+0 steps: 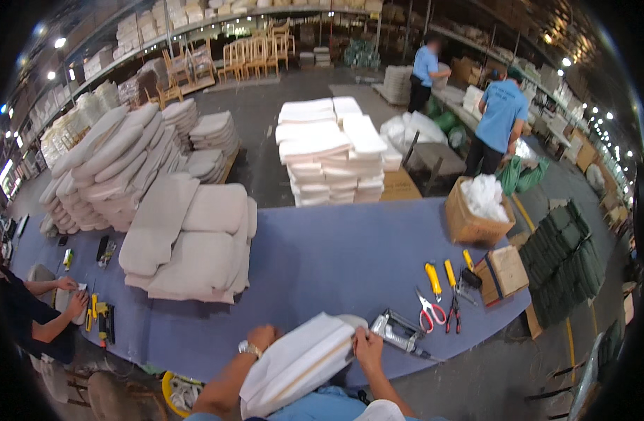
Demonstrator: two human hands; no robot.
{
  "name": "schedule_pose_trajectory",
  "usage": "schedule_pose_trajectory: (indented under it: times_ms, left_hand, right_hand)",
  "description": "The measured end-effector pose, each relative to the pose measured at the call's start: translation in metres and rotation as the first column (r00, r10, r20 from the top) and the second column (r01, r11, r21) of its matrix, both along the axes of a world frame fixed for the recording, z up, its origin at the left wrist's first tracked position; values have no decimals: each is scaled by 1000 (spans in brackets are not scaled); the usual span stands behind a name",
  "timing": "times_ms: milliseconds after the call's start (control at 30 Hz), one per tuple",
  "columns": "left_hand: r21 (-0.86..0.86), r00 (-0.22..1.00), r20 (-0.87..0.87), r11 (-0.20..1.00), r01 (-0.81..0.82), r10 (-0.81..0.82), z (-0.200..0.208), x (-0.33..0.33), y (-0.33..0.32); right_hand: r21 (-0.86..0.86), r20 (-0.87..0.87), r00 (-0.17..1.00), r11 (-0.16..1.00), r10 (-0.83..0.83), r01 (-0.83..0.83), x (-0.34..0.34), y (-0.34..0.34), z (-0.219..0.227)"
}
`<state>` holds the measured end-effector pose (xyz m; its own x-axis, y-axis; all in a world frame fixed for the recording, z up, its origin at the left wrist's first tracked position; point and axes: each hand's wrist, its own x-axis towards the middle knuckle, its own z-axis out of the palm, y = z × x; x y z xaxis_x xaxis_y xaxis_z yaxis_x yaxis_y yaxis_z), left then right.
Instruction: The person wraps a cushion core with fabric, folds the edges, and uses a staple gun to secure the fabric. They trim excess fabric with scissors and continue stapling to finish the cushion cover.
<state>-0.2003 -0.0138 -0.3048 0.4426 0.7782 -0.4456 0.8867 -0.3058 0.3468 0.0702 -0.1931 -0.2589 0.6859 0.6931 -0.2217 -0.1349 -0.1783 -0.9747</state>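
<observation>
A pale seat cushion (304, 361) is tilted up against my body at the table's front edge. Its visible face is covered in white cloth with a tan strip along it. My right hand (368, 349) grips the cushion's right end, fingers closed on the edge. At the far left edge of the cushion is my left hand (263, 337), curled against it, with its fingertips hidden; a watch is on that wrist. Just right of my right hand, a metal staple gun (399, 331) lies on the blue-grey table (322, 259).
Red-handled scissors (430, 311), pliers (453, 316) and yellow-handled tools (434, 278) lie right of the staple gun, near a cardboard box (502, 274). Stacked grey cushion covers (188, 245) occupy the table's left. A co-worker's hands (73, 295) work at far left.
</observation>
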Motion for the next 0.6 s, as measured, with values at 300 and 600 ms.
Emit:
schedule_pose_trajectory:
  times_ms: [300,600]
  left_hand:
    - [200,606,483,753,627,-633,138,154,3]
    - [69,743,437,843,534,-507,108,153,-45]
  right_hand:
    - [120,-148,987,992,62,-44,-3,17,10]
    - [20,178,982,998,63,-68,0,18,1]
